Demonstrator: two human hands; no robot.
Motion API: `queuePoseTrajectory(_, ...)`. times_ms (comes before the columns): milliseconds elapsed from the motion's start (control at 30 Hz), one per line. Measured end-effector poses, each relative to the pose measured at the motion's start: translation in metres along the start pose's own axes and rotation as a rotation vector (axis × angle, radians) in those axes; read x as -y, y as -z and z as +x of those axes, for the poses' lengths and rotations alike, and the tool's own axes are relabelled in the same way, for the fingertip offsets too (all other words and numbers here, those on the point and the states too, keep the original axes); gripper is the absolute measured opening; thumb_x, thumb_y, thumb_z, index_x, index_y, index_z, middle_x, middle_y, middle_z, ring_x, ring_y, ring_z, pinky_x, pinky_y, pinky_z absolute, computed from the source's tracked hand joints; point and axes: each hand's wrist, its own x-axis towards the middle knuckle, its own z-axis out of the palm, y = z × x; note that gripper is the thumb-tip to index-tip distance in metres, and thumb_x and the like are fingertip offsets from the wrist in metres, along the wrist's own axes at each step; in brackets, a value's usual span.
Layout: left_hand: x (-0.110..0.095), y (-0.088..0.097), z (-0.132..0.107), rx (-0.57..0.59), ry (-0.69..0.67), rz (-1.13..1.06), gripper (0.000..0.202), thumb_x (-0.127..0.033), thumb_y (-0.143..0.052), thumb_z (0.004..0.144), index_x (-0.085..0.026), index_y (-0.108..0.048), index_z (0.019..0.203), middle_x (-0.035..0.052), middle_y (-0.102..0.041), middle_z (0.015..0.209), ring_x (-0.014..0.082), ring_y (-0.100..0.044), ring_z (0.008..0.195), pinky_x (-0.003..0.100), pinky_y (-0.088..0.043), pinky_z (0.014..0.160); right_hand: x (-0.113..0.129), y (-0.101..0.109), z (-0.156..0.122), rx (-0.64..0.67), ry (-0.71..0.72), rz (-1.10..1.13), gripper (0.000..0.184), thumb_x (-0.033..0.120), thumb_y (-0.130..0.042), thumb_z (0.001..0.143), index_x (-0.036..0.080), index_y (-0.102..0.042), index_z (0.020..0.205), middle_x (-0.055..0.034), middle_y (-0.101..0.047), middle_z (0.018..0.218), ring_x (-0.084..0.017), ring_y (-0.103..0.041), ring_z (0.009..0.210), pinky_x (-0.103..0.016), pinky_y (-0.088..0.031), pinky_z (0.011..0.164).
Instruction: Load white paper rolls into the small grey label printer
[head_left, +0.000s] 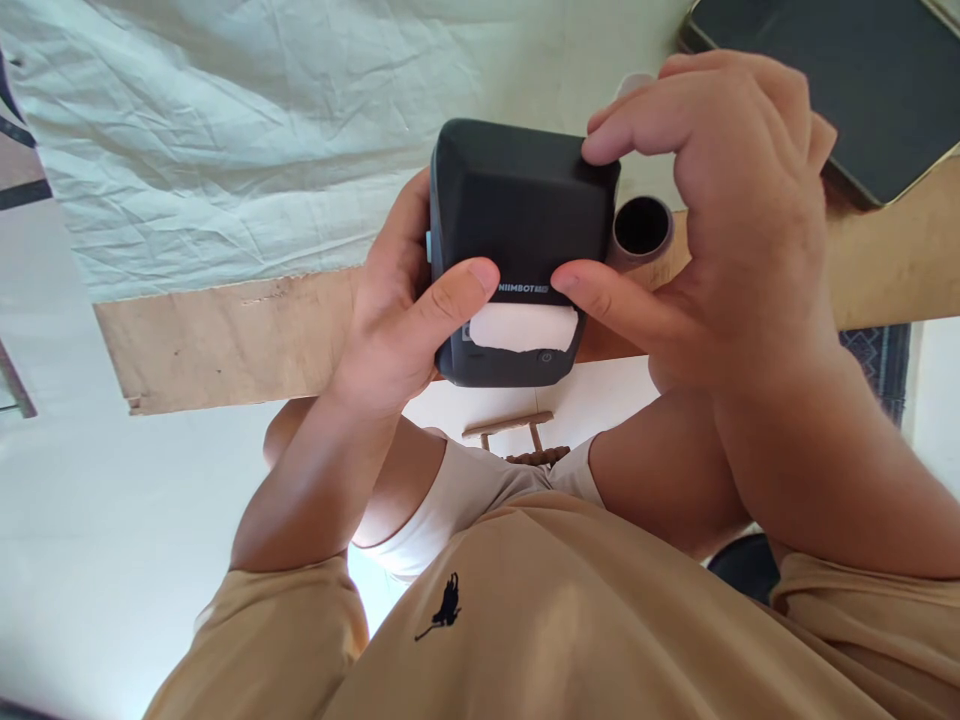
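A black label printer marked NIIMBOT is held up above the table's near edge. From its front slot sticks a strip of white paper with a ragged end. My left hand wraps around the printer's left side, thumb on the front by the lettering and fingers hidden beneath. On the right, my right hand grips the lid, its thumb by the front edge and its index fingertip at the far right corner. Just beyond the printer stands a small round tube with a dark opening, close to my right hand.
A wrinkled pale green cloth covers most of the wooden table. At the back right lies a dark flat tray-like object with a light rim, partly behind my right hand. My legs are below the table edge, above a pale floor.
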Motion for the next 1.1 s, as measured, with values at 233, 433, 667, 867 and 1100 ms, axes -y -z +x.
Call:
queuePoseTrajectory(233,-0.011,-0.003,-0.001,-0.056,0.013,-0.03,0.062,-0.085,-0.069,0.099,-0.04,-0.073,0.143,0.008,-0.087,0.124,0.0386,-0.077,0.148,0.051,-0.069,0.114,0.01,-0.012,0.004,-0.102,-0.045,0.048,0.07,0.082,-0.038,0.114,0.024,-0.07,0.137,-0.0063,-0.076,0.139,-0.03,-0.074,0.14,-0.054,-0.053,0.125)
queuePoseTrajectory(433,-0.011,0.0,-0.004,-0.097,0.02,-0.049,0.063,-0.087,-0.062,0.102,-0.039,-0.072,0.142,0.0077,-0.087,0.123,0.0381,-0.076,0.149,0.05,-0.069,0.115,0.015,-0.009,0.006,-0.117,-0.069,0.054,0.07,0.082,-0.037,0.114,0.025,-0.069,0.14,-0.0058,-0.075,0.143,-0.027,-0.074,0.14,-0.051,-0.053,0.123)
queuePoseTrajectory(667,-0.008,-0.002,0.0,-0.148,0.035,-0.085,0.066,-0.088,-0.054,0.104,-0.038,-0.072,0.142,0.0073,-0.087,0.123,0.0374,-0.075,0.151,0.049,-0.068,0.117,0.01,-0.012,0.003,-0.126,-0.047,0.028,0.057,0.07,-0.045,0.117,0.024,-0.065,0.145,-0.0072,-0.072,0.15,-0.024,-0.073,0.144,-0.045,-0.054,0.121)
queuePoseTrajectory(867,-0.003,-0.001,0.0,-0.185,0.05,-0.111,0.068,-0.089,-0.046,0.106,-0.037,-0.072,0.142,0.007,-0.087,0.123,0.0368,-0.074,0.152,0.049,-0.067,0.118,0.011,-0.012,0.005,-0.094,-0.035,0.092,0.059,0.066,-0.048,0.118,0.019,-0.067,0.146,-0.0101,-0.073,0.15,-0.029,-0.073,0.146,-0.052,-0.055,0.128)
queuePoseTrajectory(1100,0.007,0.002,-0.002,-0.234,0.064,-0.146,0.072,-0.09,-0.037,0.107,-0.036,-0.072,0.14,0.0068,-0.086,0.122,0.0362,-0.073,0.154,0.048,-0.066,0.121,0.008,-0.015,0.003,-0.102,-0.011,0.109,0.054,0.062,-0.046,0.119,0.02,-0.066,0.147,-0.0079,-0.072,0.152,-0.025,-0.073,0.144,-0.048,-0.056,0.126)
